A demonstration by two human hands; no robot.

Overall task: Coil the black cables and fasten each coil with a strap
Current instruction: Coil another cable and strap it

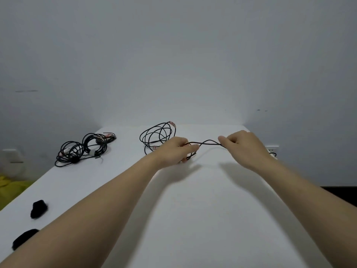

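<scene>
Your left hand [174,149] is curled around a black cable [209,141], its fingers closed on the strands near the far middle of the white desk [202,209]. Your right hand [241,147] pinches the same cable between thumb and fingers, a little to the right. Between the two hands the cable runs as two thin strands that cross once, held just above the desk.

Just behind your left hand a loose coil [156,135] of black loops lies flat on the desk, with a pale tag at its far edge. Whether it joins the cable you hold cannot be told.

Well to the left, the coiled cables [85,149] rest together in a heap, one tight ring wearing a pale band.

Two black straps [38,208] lie at the desk's near left edge, the nearer one partly hidden by your left forearm.
</scene>
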